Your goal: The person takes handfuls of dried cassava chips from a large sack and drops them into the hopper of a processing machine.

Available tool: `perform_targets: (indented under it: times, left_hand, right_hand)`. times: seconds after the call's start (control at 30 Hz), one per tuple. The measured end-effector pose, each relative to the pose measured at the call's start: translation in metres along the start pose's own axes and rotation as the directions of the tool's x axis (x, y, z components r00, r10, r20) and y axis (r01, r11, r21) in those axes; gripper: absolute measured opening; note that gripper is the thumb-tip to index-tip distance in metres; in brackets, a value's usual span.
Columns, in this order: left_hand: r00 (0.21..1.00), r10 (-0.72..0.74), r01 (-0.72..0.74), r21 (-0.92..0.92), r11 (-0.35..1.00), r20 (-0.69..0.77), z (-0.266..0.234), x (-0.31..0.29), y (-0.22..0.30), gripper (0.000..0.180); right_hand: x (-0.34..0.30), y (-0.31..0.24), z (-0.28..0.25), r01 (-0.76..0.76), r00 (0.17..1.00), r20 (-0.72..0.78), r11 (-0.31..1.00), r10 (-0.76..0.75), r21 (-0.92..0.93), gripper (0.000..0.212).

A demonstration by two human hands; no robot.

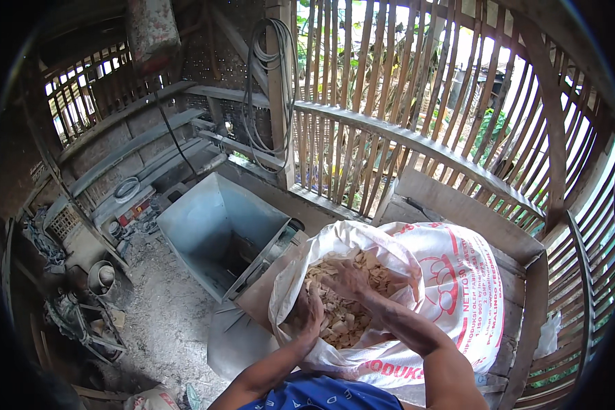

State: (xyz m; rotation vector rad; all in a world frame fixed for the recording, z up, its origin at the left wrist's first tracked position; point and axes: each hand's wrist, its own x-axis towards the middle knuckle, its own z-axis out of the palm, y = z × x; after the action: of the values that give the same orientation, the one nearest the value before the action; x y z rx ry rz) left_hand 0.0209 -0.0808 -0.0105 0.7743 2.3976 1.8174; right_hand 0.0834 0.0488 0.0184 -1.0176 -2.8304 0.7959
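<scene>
A large white woven sack point(458, 287) with red print leans toward me, its mouth rolled back. Pale, dry, flat chips point(348, 329) fill the opening. Just inside the sack's left rim, my left hand point(310, 313) is held on edge against the chips, fingers stretched out. My right hand point(348, 280) reaches over the far part of the heap, palm down, fingers spread on the chips. Neither hand appears to grip anything, though some fingertips blend into the chips.
Left of the sack stands a grey-blue metal hopper point(219, 229). A wooden ledge point(519, 335) supports the sack. Beyond rises a slatted wall point(389, 102) with a coiled hose point(270, 89) on its post. Buckets point(104, 279) and a metal frame point(89, 324) stand on the dusty floor point(157, 294).
</scene>
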Motion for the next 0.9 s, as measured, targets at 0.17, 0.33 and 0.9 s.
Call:
perform_targets:
  times: [0.17, 0.33, 0.9]
  left_hand:
    - [0.996, -0.084, 0.086, -0.148, 0.985, 0.021, 0.005, 0.007, 0.007, 0.057]
    - [0.985, -0.166, 0.173, -0.264, 0.949, 0.051, 0.004, 0.009, 0.008, 0.052]
    - [0.993, -0.086, 0.115, -0.672, 0.732, 0.076, 0.019, 0.003, 0.065, 0.027]
  right_hand:
    - [0.007, -0.006, 0.004, -0.039, 0.999, -0.031, 0.998, 0.038, -0.048, 0.078]
    - [0.017, 0.010, 0.018, 0.096, 0.995, -0.035, 0.966, -0.090, 0.240, 0.076]
    - [-0.048, -0.032, -0.021, 0.221, 0.925, -0.333, 0.452, 0.183, 0.864, 0.042]
